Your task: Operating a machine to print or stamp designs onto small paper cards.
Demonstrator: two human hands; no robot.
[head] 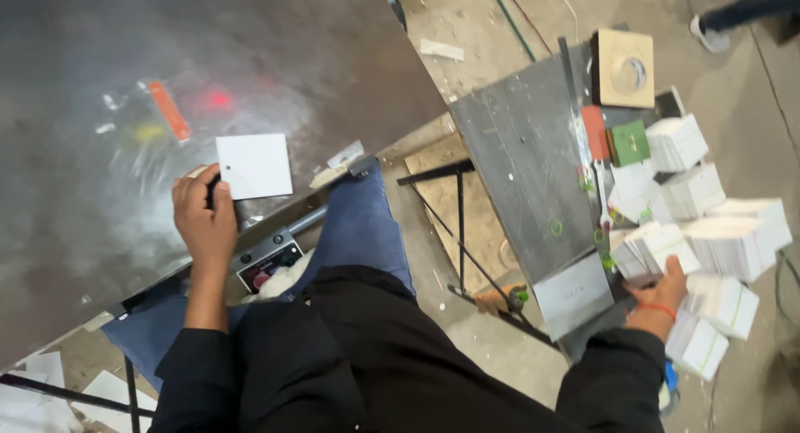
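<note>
The left hand (204, 220) pins a white square plate (254, 166) flat on the large steel table (100, 58), fingers curled over its near-left corner by a small hole, seemingly to steady it. The plate looks thin, blank and clean-edged. To the right, the right hand (658, 287) reaches into stacked white plates (733, 245) on a side stand (525, 158), fingers closed on one stack's edge.

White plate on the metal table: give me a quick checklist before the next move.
1. White plate lies flat on the metal table: ok.
2. Left hand touches the plate's left edge: ok.
3. Plate's hole clear of the fingers: ok.
4. Right hand at the white stacks on the side table: ok.
5. Right hand grips a single plate: cannot tell.
6. Orange strip lies apart from the plate: ok.
</note>
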